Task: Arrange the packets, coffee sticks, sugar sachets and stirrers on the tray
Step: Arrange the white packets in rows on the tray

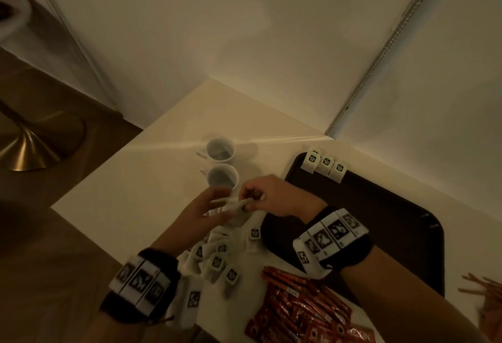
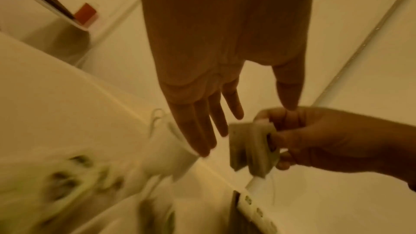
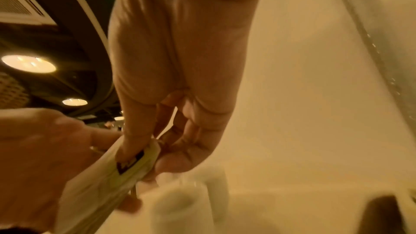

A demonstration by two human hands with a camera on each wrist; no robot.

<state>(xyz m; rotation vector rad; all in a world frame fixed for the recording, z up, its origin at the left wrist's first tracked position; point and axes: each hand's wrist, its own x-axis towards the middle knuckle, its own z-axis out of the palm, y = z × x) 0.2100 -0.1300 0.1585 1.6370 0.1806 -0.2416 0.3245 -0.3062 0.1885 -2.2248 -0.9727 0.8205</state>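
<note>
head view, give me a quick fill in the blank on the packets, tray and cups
1. The number of white packets standing at the tray's far corner is ____.
2. The number of white cups on the table is ____.
3. The hand pinching the white packets in hand is the ____ hand.
4. The coffee sticks near the camera are ____ in colour.

Missing words: three; two; right; red

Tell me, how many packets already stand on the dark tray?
3: white packets in a row at the tray's far corner, leaning side by side. None seems hidden.
</note>
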